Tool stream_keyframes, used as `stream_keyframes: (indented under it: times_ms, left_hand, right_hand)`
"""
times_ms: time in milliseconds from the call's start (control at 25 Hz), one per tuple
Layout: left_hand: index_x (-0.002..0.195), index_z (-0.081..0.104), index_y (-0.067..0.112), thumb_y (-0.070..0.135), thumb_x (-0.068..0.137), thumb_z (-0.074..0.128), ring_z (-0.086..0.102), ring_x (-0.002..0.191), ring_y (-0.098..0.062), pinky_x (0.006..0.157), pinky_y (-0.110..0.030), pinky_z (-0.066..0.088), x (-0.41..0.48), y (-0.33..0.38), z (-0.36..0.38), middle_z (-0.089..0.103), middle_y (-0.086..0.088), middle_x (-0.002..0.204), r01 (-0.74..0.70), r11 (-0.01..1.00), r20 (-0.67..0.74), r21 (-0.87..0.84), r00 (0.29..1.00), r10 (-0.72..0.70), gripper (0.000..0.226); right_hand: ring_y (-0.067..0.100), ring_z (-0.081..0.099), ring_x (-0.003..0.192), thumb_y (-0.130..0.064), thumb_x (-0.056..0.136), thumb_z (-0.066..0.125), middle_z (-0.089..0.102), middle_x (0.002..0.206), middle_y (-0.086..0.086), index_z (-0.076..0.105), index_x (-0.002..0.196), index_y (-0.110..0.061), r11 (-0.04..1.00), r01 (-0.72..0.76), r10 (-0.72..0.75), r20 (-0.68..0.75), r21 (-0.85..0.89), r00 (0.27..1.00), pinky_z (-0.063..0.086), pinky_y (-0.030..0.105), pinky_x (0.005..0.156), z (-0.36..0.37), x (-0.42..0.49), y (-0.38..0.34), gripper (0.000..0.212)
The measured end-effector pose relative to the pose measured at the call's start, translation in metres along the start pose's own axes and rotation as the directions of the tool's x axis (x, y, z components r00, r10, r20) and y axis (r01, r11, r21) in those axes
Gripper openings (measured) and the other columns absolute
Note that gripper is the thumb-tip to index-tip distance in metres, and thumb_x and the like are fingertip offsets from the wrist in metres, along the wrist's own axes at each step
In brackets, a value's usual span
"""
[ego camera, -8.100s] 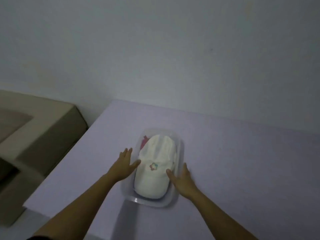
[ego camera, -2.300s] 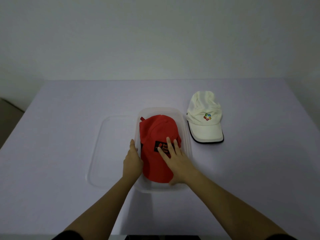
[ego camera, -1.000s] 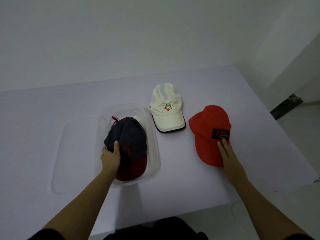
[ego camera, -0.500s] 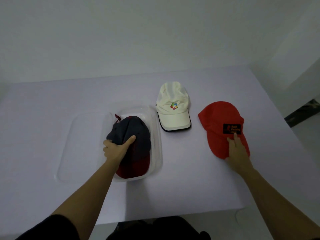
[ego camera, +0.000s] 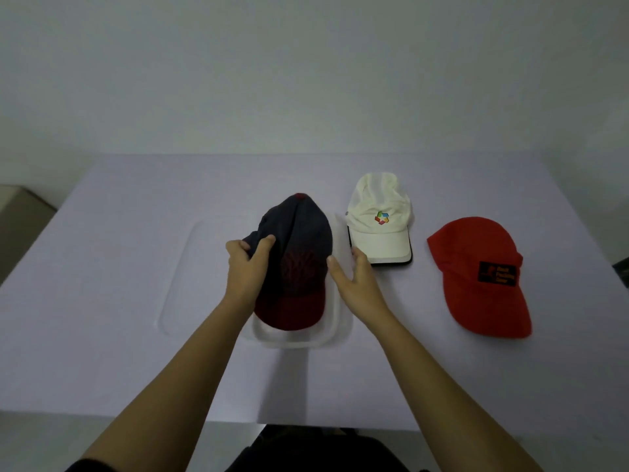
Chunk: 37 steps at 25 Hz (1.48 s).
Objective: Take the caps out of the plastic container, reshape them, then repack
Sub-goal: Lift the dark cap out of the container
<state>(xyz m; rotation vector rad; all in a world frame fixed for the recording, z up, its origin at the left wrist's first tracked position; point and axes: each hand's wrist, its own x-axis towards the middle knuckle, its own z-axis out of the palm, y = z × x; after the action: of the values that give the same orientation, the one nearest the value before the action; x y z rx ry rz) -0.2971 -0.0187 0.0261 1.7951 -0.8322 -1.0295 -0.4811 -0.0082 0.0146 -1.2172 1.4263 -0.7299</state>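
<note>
A navy cap with a dark red brim (ego camera: pixel 299 260) is lifted above the clear plastic container (ego camera: pixel 337 332), held at its left side by my left hand (ego camera: pixel 248 267). My right hand (ego camera: pixel 354 281) is spread open just right of the cap, its fingertips close to the crown; I cannot tell if they touch. A white cap (ego camera: pixel 381 219) with a coloured logo lies on the table to the right of the container. A red cap (ego camera: pixel 483 277) with a black patch lies further right.
The container's clear lid (ego camera: pixel 190 277) lies flat on the lilac table (ego camera: pixel 102 335), left of the container. A pale wall stands behind the table. The table's front edge runs close to my body.
My left hand has raised the navy cap out of the container. My right hand has left the red cap and come across to the navy cap's right side.
</note>
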Motion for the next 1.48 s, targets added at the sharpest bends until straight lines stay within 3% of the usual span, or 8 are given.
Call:
stream_keyframes:
  times_ms: [120, 240, 480, 680, 800, 960, 1240, 1480]
  left_hand:
    - [0.118, 0.033, 0.025, 0.041, 0.089, 0.052, 0.052, 0.1, -0.014, 0.081, -0.03, 0.047, -0.016, 0.024, 0.011, 0.048, 0.001, 0.114, 0.044, 0.983, 0.156, -0.179, 0.988, -0.016, 0.038]
    - [0.13, 0.035, 0.031, 0.038, 0.09, 0.052, 0.054, 0.113, -0.014, 0.094, -0.034, 0.048, -0.037, 0.03, 0.04, 0.05, 0.005, 0.126, 0.021, 0.98, 0.328, -0.2, 0.944, 0.047, 0.044]
    - [0.108, 0.051, 0.032, 0.023, 0.09, 0.054, 0.061, 0.096, -0.006, 0.078, -0.021, 0.053, -0.099, -0.016, 0.097, 0.062, 0.007, 0.106, -0.005, 0.999, 0.575, -0.038, 0.818, 0.026, 0.02]
    - [0.132, 0.042, 0.017, 0.036, 0.086, 0.052, 0.051, 0.109, -0.02, 0.099, -0.038, 0.045, -0.115, -0.063, 0.141, 0.043, -0.01, 0.132, 0.081, 0.971, 0.438, 0.226, 0.882, -0.176, 0.05]
    - [0.141, 0.029, 0.013, 0.025, 0.094, 0.048, 0.039, 0.121, -0.026, 0.102, -0.036, 0.034, -0.104, -0.063, 0.153, 0.032, -0.017, 0.139, -0.045, 0.952, 0.412, 0.302, 0.907, -0.088, 0.052]
    - [0.143, 0.026, 0.009, 0.02, 0.094, 0.048, 0.036, 0.128, -0.034, 0.106, -0.044, 0.032, -0.084, -0.081, 0.158, 0.034, -0.024, 0.14, -0.17, 0.9, 0.358, 0.402, 0.933, 0.016, 0.055]
    - [0.149, 0.007, 0.006, 0.009, 0.098, 0.034, 0.023, 0.142, -0.031, 0.116, -0.041, 0.023, -0.08, -0.086, 0.183, 0.018, -0.017, 0.156, -0.256, 0.869, 0.358, 0.424, 0.928, 0.099, 0.057]
    - [0.144, 0.026, 0.002, -0.002, 0.087, 0.046, 0.023, 0.142, -0.034, 0.112, -0.043, 0.022, -0.092, -0.078, 0.157, 0.028, -0.018, 0.152, -0.518, 0.52, 0.269, 0.679, 0.834, 0.481, 0.061]
  right_hand:
    - [0.011, 0.041, 0.129, -0.049, 0.083, 0.06, 0.037, 0.148, -0.004, 0.02, 0.146, -0.025, 0.979, -0.055, 0.045, 0.057, 0.196, 0.997, 0.038, 0.028, 0.103, -0.009, -0.011, -0.009, 0.079]
    - [0.002, 0.056, 0.112, -0.035, 0.076, 0.073, 0.057, 0.126, -0.012, 0.041, 0.137, -0.028, 0.961, 0.052, -0.022, -0.114, 0.272, 0.993, 0.049, 0.018, 0.086, -0.039, -0.029, 0.0, 0.069]
    - [0.006, 0.057, 0.109, -0.041, 0.065, 0.073, 0.058, 0.124, -0.01, 0.046, 0.131, -0.03, 0.939, -0.085, 0.164, -0.216, 0.335, 0.962, 0.049, 0.029, 0.088, -0.098, -0.09, 0.06, 0.073]
    - [0.019, 0.05, 0.121, -0.058, 0.072, 0.067, 0.042, 0.145, 0.002, 0.026, 0.145, -0.021, 0.904, -0.367, 0.371, 0.021, 0.22, 0.928, 0.043, 0.038, 0.102, -0.118, -0.083, 0.126, 0.092]
    - [0.023, 0.038, 0.133, -0.04, 0.088, 0.058, 0.029, 0.151, 0.004, 0.006, 0.149, -0.02, 0.941, -0.3, 0.322, -0.135, 0.158, 0.937, 0.035, 0.033, 0.104, -0.106, -0.064, 0.128, 0.083]
    - [0.026, 0.038, 0.132, -0.05, 0.086, 0.057, 0.035, 0.146, 0.011, 0.016, 0.149, -0.021, 0.966, -0.225, 0.192, -0.23, -0.128, 0.954, 0.036, 0.033, 0.103, -0.089, -0.049, 0.134, 0.081]
    - [0.031, 0.027, 0.137, -0.036, 0.089, 0.058, 0.019, 0.152, 0.02, 0.01, 0.149, -0.017, 0.93, -0.038, -0.022, -0.161, -0.364, 0.987, 0.028, 0.041, 0.11, -0.114, -0.018, 0.136, 0.079]
    - [0.03, 0.002, 0.145, -0.019, 0.096, 0.047, -0.004, 0.157, 0.017, 0.01, 0.148, -0.017, 0.88, 0.122, -0.202, -0.128, -0.458, 0.971, 0.014, 0.037, 0.116, -0.109, -0.025, 0.148, 0.064]
